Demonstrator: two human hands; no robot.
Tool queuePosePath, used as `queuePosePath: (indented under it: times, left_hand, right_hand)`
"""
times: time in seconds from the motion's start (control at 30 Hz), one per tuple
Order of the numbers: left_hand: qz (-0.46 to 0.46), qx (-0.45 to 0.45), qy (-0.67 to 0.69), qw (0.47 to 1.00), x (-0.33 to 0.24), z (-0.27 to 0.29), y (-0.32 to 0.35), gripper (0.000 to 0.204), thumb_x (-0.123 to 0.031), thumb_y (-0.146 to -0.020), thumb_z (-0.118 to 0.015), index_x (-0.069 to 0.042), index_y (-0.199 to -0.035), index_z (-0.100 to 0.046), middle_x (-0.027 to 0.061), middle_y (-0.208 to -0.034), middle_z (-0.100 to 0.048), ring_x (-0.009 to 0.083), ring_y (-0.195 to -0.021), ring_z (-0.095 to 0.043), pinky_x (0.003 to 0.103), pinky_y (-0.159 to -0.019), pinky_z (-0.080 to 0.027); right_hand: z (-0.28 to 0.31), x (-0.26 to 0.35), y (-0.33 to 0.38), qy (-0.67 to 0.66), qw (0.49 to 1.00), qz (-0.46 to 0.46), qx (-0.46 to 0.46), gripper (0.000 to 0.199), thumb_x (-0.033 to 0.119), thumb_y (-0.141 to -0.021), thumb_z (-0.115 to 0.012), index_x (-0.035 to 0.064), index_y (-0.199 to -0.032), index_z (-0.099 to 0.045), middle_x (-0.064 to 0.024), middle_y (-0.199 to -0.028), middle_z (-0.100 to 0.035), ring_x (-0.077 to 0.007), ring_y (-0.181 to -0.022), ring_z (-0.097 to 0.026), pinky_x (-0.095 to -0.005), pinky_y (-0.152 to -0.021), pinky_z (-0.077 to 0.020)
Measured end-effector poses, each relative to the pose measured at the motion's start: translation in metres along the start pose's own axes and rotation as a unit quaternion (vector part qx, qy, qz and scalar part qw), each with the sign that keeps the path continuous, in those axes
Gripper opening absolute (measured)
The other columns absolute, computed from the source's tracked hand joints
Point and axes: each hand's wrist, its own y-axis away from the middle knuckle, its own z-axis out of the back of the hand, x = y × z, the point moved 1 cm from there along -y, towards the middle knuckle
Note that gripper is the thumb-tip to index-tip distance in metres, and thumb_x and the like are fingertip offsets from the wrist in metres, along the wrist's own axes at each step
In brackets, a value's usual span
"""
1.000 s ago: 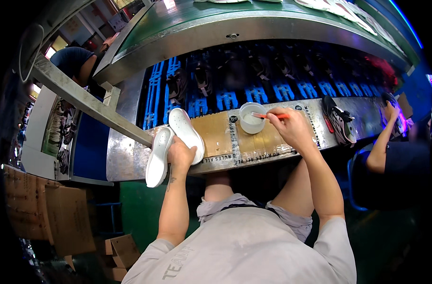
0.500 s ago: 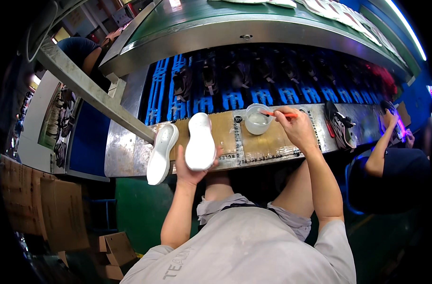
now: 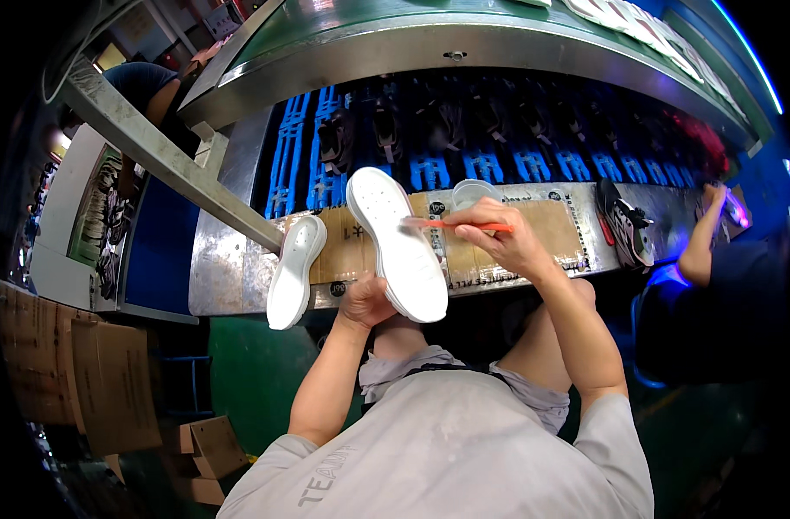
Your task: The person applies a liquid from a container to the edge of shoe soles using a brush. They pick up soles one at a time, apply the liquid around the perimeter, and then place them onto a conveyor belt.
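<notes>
A white shoe sole (image 3: 401, 251) is held up at a tilt by my left hand (image 3: 367, 301), whose fingers wrap round its near left edge. My right hand (image 3: 504, 238) pinches a brush (image 3: 464, 226) with an orange-red handle. The brush's tip meets the inner face of the sole near its middle. Behind my right hand stands a clear plastic cup (image 3: 475, 192), partly hidden by the fingers. To the left, a second white sole (image 3: 296, 270) lies on the bench's front edge.
Flattened cardboard (image 3: 551, 232) covers part of the metal bench (image 3: 213, 277). A black and white shoe (image 3: 624, 227) stands at the right, near a co-worker's arm (image 3: 700, 238). Beyond are blue racks (image 3: 430, 171) with shoes. A slanting metal post (image 3: 170, 164) rises at left.
My right hand has brought the brush from over the cup leftward onto the sole. My left hand has moved right and tilted the sole, turning its upper end leftward.
</notes>
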Motion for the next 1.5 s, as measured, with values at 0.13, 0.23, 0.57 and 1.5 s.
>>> queuePosePath:
  times: [0.13, 0.23, 0.57, 1.5]
  left_hand:
    - [0.001, 0.021, -0.081, 0.997, -0.026, -0.025, -0.006, 0.102, -0.025, -0.075, -0.087, 0.002, -0.155, -0.030, 0.0182, -0.145, -0.053, 0.0318, -0.135, -0.054, 0.044, -0.114, -0.044]
    - [-0.030, -0.004, -0.121, 0.992, -0.045, -0.023, -0.007, 0.097, -0.025, -0.075, -0.086, 0.004, -0.152, -0.034, 0.0160, -0.139, -0.057, 0.0292, -0.129, -0.058, 0.039, -0.110, -0.048]
    - [-0.165, -0.108, -0.474, 0.858, -0.055, -0.060, -0.005, 0.081, -0.013, -0.069, -0.092, 0.002, -0.137, -0.051, 0.0136, -0.127, -0.062, 0.0237, -0.119, -0.060, 0.037, -0.107, -0.047]
    - [-0.301, -0.051, -0.770, 0.560, -0.051, -0.032, -0.064, 0.049, -0.022, -0.081, -0.075, -0.006, -0.123, -0.057, 0.0130, -0.114, -0.053, 0.0334, -0.118, -0.049, 0.043, -0.103, -0.040]
  right_hand:
    - [0.014, 0.001, -0.001, 0.025, 0.996, 0.071, 0.047, 0.018, 0.016, -0.091, -0.075, 0.0106, -0.108, -0.078, -0.0043, -0.083, -0.070, -0.0216, -0.080, -0.060, -0.0350, -0.074, -0.0509]
    - [0.022, 0.011, 0.010, 0.017, 0.992, 0.040, 0.121, 0.017, 0.016, -0.091, -0.075, 0.0108, -0.107, -0.078, -0.0037, -0.083, -0.071, -0.0213, -0.080, -0.059, -0.0347, -0.076, -0.0507]
    - [0.009, 0.014, 0.039, -0.073, 0.989, -0.124, 0.040, 0.016, 0.015, -0.097, -0.069, 0.0047, -0.104, -0.079, -0.0076, -0.081, -0.072, -0.0165, -0.078, -0.066, -0.0307, -0.072, -0.0529]
    - [-0.009, 0.131, 0.042, -0.311, 0.932, -0.171, -0.071, 0.026, 0.017, -0.106, -0.057, -0.0022, -0.101, -0.075, -0.0066, -0.078, -0.074, -0.0093, -0.070, -0.062, -0.0255, -0.068, -0.0496]
